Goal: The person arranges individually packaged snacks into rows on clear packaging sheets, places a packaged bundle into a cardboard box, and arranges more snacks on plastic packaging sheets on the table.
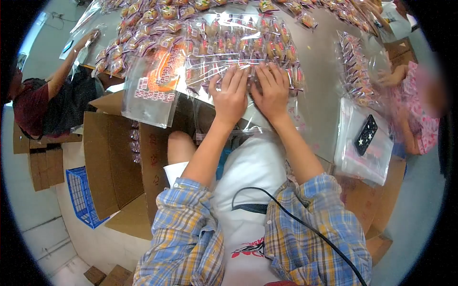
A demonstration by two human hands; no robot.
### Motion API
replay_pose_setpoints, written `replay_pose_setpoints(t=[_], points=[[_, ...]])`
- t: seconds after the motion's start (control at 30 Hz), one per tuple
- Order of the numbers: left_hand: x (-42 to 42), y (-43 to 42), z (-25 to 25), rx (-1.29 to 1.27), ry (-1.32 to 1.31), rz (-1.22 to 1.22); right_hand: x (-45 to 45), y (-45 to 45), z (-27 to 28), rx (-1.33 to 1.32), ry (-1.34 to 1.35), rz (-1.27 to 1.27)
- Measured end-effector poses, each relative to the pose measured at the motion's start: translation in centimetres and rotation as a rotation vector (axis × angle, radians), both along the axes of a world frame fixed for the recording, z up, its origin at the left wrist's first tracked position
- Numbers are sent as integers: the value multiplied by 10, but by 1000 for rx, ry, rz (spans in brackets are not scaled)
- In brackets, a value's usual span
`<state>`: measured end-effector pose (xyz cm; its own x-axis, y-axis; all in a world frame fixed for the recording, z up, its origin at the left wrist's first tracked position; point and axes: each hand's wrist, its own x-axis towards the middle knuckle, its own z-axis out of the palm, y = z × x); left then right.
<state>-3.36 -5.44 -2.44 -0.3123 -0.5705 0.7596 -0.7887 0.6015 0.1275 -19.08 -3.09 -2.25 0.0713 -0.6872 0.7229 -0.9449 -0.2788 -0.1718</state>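
Observation:
A clear plastic bag (241, 46) lies on the table in front of me, with rows of small individually wrapped snacks inside. My left hand (230, 99) rests on the near part of the bag, fingers stretched forward over the film. Beside it, my right hand (271, 95) lies on the same bag, its fingers also extended. Both hands are open and press on the plastic, with the thumbs close to each other. The bag's loose near end hangs toward my lap. Flat printed bags (157, 88) with red and orange marks lie just left of it.
Loose wrapped snacks (143, 28) are heaped along the back and left. At right are another filled bag (355, 66) and a dark phone (366, 135) on clear bags (346, 157). An open cardboard box (112, 157) stands left below. Co-workers sit at both sides.

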Motion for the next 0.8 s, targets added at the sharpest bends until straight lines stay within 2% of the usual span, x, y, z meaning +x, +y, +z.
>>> replay_pose_setpoints(t=[0.07, 0.53, 0.8], points=[[0, 4, 4, 91, 62, -24, 1, 1, 1, 5, -22, 10], [1, 1, 1, 123, 70, -3, 1, 2, 5, -2, -11, 36], [1, 2, -3, 103, 100, 40, -1, 5, 4, 93, 14, 14]])
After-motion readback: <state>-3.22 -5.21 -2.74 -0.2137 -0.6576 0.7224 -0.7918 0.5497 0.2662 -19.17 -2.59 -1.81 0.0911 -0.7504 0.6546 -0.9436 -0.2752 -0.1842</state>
